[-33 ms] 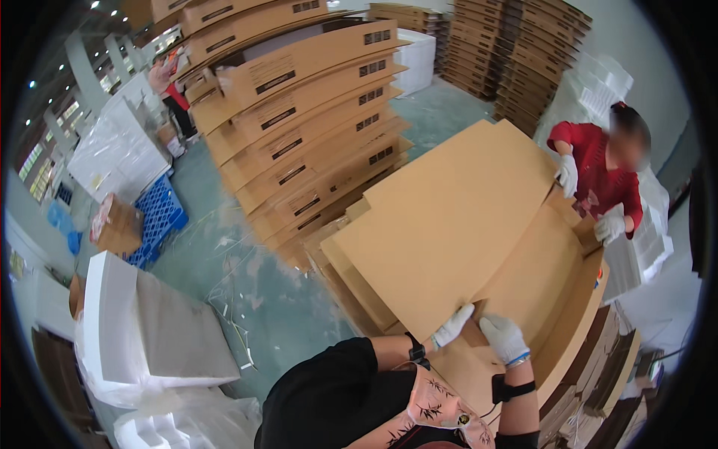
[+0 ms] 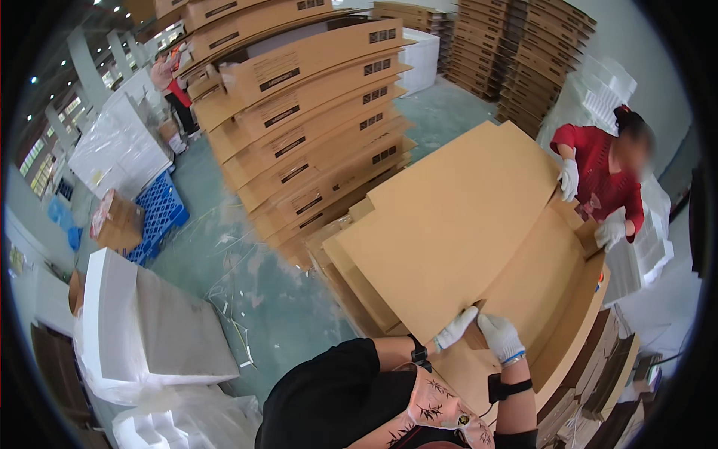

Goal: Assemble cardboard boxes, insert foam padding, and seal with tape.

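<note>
A large brown cardboard box [image 2: 557,288] lies partly folded in front of me, its wide flap [image 2: 449,217] spread out to the left. At its near end, my left hand [image 2: 455,328] in a white glove pinches the cardboard by the corner of that flap. My gloved right hand [image 2: 500,338] sits just beside it, fingers closed over a small end flap [image 2: 474,337]. The fingertips of both hands nearly meet, and what lies under them is partly hidden. Across the box, a co-worker's gloved hands [image 2: 568,179] hold the far end flaps.
A tall stack of flat printed cartons [image 2: 299,127] rises at the far left of the box. Further cardboard stacks [image 2: 542,56] stand by the back wall. White foam blocks [image 2: 161,322] in plastic wrap, a blue pallet [image 2: 159,213] and a brown carton [image 2: 118,221] are on the left.
My right hand has shifted slightly left, closer to my left hand at the near corner. The co-worker's hands have moved a little at the far end.
</note>
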The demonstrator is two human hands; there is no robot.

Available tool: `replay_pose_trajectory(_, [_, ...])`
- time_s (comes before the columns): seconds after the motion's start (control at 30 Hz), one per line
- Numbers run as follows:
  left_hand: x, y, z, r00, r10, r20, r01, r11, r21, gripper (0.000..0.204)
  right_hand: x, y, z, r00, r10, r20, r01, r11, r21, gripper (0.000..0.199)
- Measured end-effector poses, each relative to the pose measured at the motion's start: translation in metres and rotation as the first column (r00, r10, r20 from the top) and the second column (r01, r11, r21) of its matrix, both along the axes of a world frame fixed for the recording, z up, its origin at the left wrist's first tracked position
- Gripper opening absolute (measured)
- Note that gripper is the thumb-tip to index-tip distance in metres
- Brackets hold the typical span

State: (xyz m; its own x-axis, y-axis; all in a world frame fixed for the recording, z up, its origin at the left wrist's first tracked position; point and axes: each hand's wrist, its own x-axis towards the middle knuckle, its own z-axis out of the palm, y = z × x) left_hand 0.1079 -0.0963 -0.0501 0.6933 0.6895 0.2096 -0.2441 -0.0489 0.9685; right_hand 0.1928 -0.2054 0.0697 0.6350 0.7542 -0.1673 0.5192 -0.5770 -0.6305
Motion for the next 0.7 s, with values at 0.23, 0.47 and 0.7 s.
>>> replay_pose_trajectory(0.23, [0.010,0.000,-0.002,0.985,0.102,-0.136,-0.079,0.984,0.162,0.040,0.027,0.019,-0.041,0.754,-0.321,-0.573,0.404,0.915,0.018,0.034])
replay_pose_trajectory(0.47, [0.013,0.003,0.005,0.990,0.026,-0.137,-0.011,0.993,0.114,0.042,0.043,-0.050,-0.022,0.923,-0.282,0.262,0.267,0.959,0.093,0.024])
replay_pose_trajectory(0.7, [0.022,-0.002,-0.008,0.993,-0.060,-0.098,0.069,0.993,0.099,0.043,0.024,-0.200,0.013,0.844,0.194,0.501,-0.056,0.959,-0.277,0.017])
